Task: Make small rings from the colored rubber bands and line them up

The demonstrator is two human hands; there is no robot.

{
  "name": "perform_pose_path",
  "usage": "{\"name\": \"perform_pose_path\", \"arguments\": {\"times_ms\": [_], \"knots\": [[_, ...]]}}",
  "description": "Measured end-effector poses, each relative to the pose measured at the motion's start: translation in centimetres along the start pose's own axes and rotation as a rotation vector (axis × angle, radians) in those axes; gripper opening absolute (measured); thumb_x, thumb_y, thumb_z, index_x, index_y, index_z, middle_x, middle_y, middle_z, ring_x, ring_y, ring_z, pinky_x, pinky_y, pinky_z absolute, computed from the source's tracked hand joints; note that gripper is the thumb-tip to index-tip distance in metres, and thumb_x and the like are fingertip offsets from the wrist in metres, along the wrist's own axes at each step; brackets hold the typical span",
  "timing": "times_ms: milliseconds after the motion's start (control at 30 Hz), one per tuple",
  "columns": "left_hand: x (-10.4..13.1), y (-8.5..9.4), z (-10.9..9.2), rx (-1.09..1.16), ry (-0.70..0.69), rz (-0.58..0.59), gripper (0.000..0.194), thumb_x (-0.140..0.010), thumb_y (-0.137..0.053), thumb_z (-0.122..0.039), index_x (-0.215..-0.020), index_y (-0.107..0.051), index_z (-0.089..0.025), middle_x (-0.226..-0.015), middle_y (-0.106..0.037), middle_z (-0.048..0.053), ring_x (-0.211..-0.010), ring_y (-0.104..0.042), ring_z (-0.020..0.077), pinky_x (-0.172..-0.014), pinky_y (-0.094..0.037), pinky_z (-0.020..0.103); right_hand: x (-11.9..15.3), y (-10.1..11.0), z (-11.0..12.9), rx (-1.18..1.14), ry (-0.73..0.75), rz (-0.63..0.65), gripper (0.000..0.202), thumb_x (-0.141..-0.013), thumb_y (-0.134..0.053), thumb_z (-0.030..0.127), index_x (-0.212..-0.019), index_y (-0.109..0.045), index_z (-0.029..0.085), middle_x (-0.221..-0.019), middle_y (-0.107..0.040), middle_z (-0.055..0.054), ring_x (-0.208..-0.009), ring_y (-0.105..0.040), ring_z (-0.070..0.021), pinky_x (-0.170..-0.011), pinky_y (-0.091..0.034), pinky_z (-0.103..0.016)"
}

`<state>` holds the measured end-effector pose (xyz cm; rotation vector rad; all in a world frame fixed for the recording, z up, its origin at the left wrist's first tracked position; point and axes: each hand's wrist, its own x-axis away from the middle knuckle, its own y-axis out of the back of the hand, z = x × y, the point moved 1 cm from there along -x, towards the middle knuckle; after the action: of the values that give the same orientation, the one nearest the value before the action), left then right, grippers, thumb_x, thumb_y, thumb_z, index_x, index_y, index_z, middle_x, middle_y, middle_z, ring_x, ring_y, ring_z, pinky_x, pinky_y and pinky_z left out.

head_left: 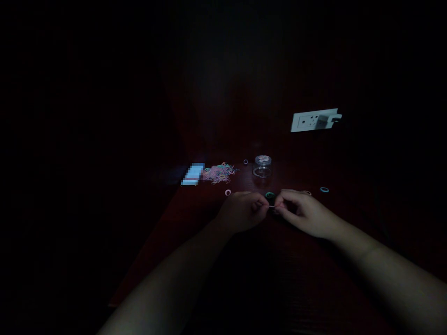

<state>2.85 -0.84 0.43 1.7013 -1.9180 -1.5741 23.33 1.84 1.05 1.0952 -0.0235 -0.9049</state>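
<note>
A thin pale rubber band (271,206) spans the small gap between my two pinches. Thumb and index finger of my left hand (243,211) are closed on one end; those of my right hand (304,213) grip the other. Just beyond the fingertips lies a green band (270,195). A pinkish-white ring-shaped band (228,192) rests near my left knuckles. By my right hand is a pale band (307,192), partly covered, and a blue one (324,190) lies farther right. Dim light hides finer detail of the held band.
A tangled pile of pastel rubber bands (219,173) lies at the back left beside a lit, blurred screen (193,174). Behind my hands stands a clear lidded jar (262,171), with a small pale ring (245,162) left of it. A wall socket (303,121) holds a plug.
</note>
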Motion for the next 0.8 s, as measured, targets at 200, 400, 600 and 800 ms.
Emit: {"name": "perform_pose_path", "arguments": {"times_ms": [200, 400, 600, 800], "knots": [[0.0, -0.1, 0.0, 0.003, 0.002, -0.015, 0.011, -0.082, -0.06, -0.028, -0.083, -0.07, -0.023, -0.073, -0.071, -0.003, -0.063, -0.063, 0.011, -0.066, -0.047, 0.027, -0.1, 0.2, -0.1, -0.015, -0.013, -0.021, 0.01, -0.088, -0.056, 0.025, -0.081, -0.061, 0.019, -0.07, -0.059, 0.0, -0.063, -0.053, -0.0141, -0.059, -0.042, -0.027], [0.0, -0.1, 0.2, -0.005, -0.018, -0.023, 0.013, -0.084, -0.058, -0.027, -0.082, -0.07, -0.022, -0.073, -0.07, -0.003, -0.062, -0.062, 0.0103, -0.065, -0.047, 0.026, -0.1, 0.3, -0.7, 0.013, -0.008, -0.033, 0.011, -0.087, -0.057, 0.024, -0.079, -0.063, 0.019, -0.073, -0.059, -0.002, -0.067, -0.056, -0.0154, -0.063, -0.043, -0.028], [0.0, -0.4, 1.1, 0.003, -0.061, -0.048, 0.014, -0.086, -0.056, -0.027, -0.081, -0.068, -0.02, -0.07, -0.068, -0.002, -0.059, -0.06, 0.0097, -0.061, -0.046, 0.024, 0.1, 0.6, -2.7, 0.066, -0.061, -0.016, 0.009, -0.082, -0.059, 0.021, -0.076, -0.066, 0.02, -0.076, -0.063, -0.003, -0.069, -0.058, -0.0163, -0.066, -0.045, -0.029], [0.0, -0.5, 1.3, -0.007, -0.047, -0.042, 0.015, -0.087, -0.056, -0.027, -0.082, -0.068, -0.02, -0.072, -0.069, -0.001, -0.062, -0.06, 0.01, -0.06, -0.046, 0.024, 0.2, 0.2, -3.9, 0.129, -0.187, 0.07, 0.012, -0.081, -0.06, 0.025, -0.075, -0.069, 0.02, -0.075, -0.066, -0.002, -0.068, -0.061, -0.0165, -0.065, -0.046, -0.029]]}}
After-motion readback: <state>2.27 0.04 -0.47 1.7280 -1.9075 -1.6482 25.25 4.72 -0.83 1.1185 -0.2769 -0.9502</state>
